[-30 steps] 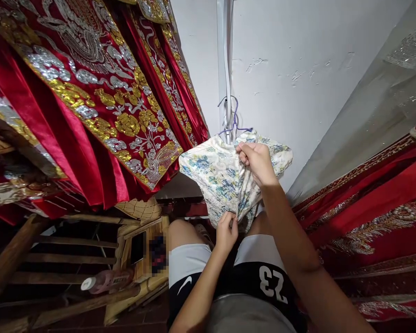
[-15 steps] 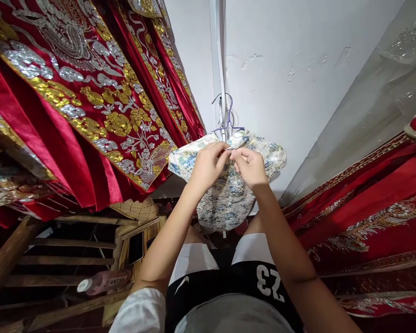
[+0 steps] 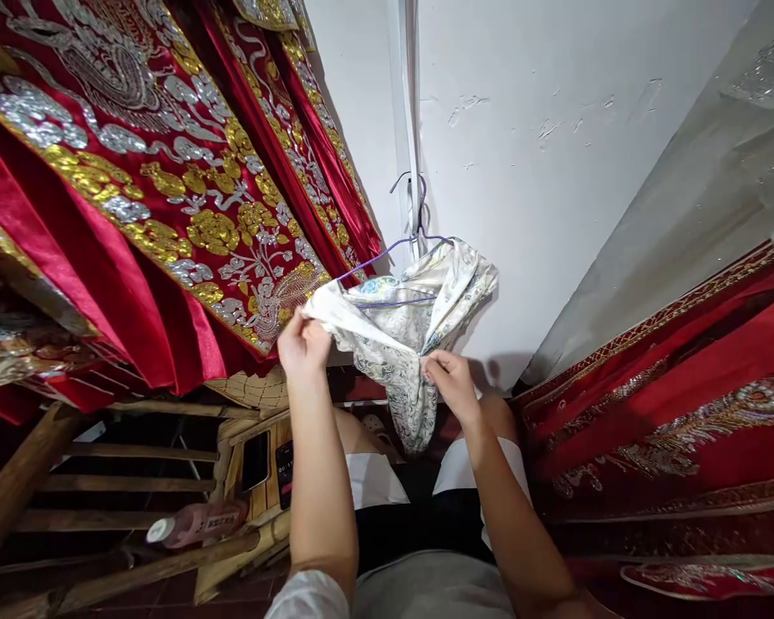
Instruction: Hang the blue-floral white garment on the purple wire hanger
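A white blouse (image 3: 387, 352) with a blue and green floral print hangs partly on a purple wire hanger (image 3: 377, 255). Its neck gapes wide, and the left shoulder of the hanger is bare. My left hand (image 3: 304, 344) pinches the cloth at the left shoulder. Lower down, my right hand (image 3: 451, 378) grips the front edge of the blouse and draws it down towards me. The right shoulder of the blouse still covers the hanger's right arm. The hanger's hook hangs at a pale vertical strap (image 3: 409, 103) against the wall.
Red sequinned garments (image 3: 212, 232) hang at the left, with more red embroidered cloth (image 3: 671, 413) at the right. On a wooden rack (image 3: 132, 486) at lower left are a pink bottle (image 3: 197, 524) and two phones, one a dark phone (image 3: 255, 460). Behind stands a white wall (image 3: 522, 60).
My hands have parted from the neckline: the left moved left to the shoulder, the right moved down. The blouse's front has been pulled open and down, baring the hanger's left side.
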Demonstrator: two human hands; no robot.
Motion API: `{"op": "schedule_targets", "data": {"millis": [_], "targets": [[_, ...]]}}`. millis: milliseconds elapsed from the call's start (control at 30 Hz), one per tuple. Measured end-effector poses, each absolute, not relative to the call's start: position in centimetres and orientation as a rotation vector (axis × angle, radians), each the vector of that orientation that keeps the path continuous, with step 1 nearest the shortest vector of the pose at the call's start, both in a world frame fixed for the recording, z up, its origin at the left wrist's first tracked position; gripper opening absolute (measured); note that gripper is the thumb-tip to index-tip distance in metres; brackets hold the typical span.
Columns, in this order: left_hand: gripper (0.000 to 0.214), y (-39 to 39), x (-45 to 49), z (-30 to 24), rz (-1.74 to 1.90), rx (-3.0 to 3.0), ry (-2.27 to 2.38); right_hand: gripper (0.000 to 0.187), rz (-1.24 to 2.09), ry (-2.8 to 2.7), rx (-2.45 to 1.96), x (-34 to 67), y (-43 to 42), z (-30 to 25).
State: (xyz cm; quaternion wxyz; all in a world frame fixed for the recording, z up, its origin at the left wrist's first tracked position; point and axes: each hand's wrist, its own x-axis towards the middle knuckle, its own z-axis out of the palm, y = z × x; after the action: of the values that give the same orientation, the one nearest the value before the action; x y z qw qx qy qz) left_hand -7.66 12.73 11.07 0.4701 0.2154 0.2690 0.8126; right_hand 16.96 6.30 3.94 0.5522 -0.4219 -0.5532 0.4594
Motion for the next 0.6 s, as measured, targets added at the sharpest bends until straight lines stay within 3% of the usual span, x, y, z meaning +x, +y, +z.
{"op": "schedule_targets", "data": {"millis": [233, 400, 500, 600], "targets": [[0.03, 8.2, -0.9, 2.9, 1.836, 0.017, 0.627, 0.032, 1.147, -0.962, -0.976, 16.9, 4.6, 1.1], [0.009, 7.3, 1.2, 0.0, 1.791, 0.754, 1.155, 0.039, 1.082, -0.888, -0.938, 19.6, 5.3, 0.2], [0.014, 7.0, 1.0, -0.6, 1.46, 1.291, 1.457, 0.036, 1.098, -0.936, -0.991, 20.6, 5.3, -0.2], [0.024, 6.2, 1.4, -0.4, 1.324, 1.353, 1.351, 0.037, 1.217, -1.106, -1.146, 21.6, 5.1, -0.8]]}}
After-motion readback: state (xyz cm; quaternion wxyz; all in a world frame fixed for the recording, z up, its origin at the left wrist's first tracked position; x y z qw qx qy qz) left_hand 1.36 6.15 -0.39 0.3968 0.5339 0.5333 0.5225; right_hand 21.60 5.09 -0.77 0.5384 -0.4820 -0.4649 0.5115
